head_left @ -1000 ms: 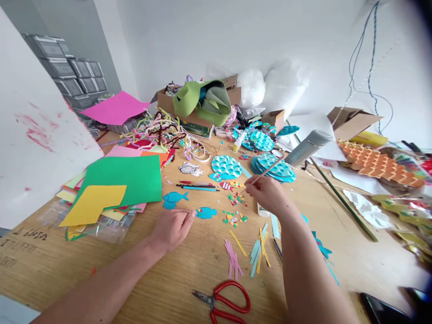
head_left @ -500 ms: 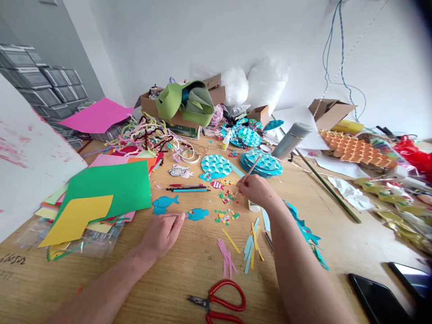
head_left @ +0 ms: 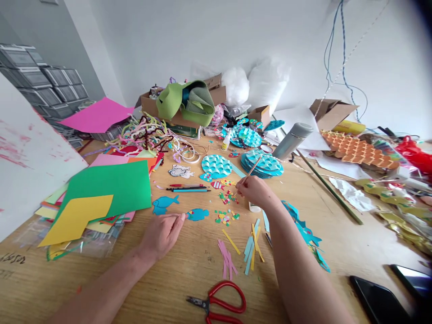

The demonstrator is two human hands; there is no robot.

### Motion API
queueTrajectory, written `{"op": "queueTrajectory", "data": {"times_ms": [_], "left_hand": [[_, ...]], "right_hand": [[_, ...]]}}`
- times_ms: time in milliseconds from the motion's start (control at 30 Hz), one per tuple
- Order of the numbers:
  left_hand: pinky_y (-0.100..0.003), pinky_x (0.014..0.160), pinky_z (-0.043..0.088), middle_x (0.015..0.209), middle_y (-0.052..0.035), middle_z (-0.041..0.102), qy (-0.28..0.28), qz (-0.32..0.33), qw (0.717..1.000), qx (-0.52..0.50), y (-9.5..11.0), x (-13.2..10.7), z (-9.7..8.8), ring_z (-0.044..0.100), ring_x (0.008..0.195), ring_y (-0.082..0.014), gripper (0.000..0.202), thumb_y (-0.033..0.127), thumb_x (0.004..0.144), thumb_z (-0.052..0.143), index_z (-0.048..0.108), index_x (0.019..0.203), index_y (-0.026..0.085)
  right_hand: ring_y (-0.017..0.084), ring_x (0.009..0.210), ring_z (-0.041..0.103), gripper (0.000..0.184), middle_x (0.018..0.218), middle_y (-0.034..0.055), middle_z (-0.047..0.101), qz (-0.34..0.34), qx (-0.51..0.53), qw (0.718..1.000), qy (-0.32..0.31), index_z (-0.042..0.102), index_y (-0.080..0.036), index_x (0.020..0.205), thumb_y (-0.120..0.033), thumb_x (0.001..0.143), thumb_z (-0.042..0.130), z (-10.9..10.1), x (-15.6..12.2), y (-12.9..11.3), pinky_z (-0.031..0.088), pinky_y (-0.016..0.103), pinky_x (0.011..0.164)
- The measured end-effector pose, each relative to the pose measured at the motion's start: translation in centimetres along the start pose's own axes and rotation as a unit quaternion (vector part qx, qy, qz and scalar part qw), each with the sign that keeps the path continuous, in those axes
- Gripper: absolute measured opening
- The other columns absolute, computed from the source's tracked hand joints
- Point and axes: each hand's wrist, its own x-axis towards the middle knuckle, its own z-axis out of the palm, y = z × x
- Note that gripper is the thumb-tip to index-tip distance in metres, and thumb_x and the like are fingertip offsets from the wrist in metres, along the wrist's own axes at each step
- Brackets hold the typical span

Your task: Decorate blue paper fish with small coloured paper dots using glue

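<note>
My left hand (head_left: 162, 234) rests on the wooden table (head_left: 189, 270), fingers curled, its fingertips pressing the tail end of a small blue paper fish (head_left: 197, 214). My right hand (head_left: 254, 191) pinches a thin wooden stick (head_left: 251, 169) that slants up to the right, its lower tip over a scatter of small coloured paper bits (head_left: 227, 198). A second blue paper fish (head_left: 164, 204) lies just left of the first. More coloured bits (head_left: 224, 217) lie right of the held fish.
Red scissors (head_left: 219, 303) lie near the front edge. Paper strips (head_left: 243, 247), pencils (head_left: 189, 187), green and yellow sheets (head_left: 101, 193), blue scaled discs (head_left: 263, 164), a grey bottle (head_left: 292, 139), cardboard boxes (head_left: 189, 103) and a phone (head_left: 378, 301) crowd the table.
The view shifted a little between the first two frames. Both hands stay nearly where they were; the right hand with the stick edged slightly.
</note>
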Motion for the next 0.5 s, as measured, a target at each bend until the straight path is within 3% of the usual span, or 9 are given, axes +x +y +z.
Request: {"op": "queueTrajectory", "data": {"times_ms": [300, 500], "left_hand": [[-0.026, 0.069, 0.05, 0.066, -0.0075, 0.07, 0.023, 0.005, 1.0, 0.0, -0.1, -0.2, 0.3, 0.067, 0.07, -0.0182, 0.053, 0.035, 0.097, 0.027, 0.07, 0.07, 0.018], [-0.026, 0.07, 0.05, 0.068, -0.0078, 0.071, 0.02, 0.009, 1.0, -0.01, 0.0, -0.2, 0.3, 0.068, 0.07, -0.0182, 0.052, 0.035, 0.097, 0.028, 0.07, 0.072, 0.018]], "right_hand": [[0.013, 0.057, 0.058, 0.027, 0.064, 0.0059, 0.067, -0.047, 0.024, 0.999, 0.003, 0.069, -0.014, 0.069, -0.021, 0.08, 0.046, -0.9, -0.8, -0.9, 0.035, 0.022, 0.054], [0.012, 0.058, 0.057, 0.028, 0.069, 0.0079, 0.068, -0.006, -0.04, 0.999, 0.002, 0.066, -0.015, 0.063, -0.019, 0.081, 0.045, -0.6, -0.4, -1.1, 0.032, 0.022, 0.054]]}}
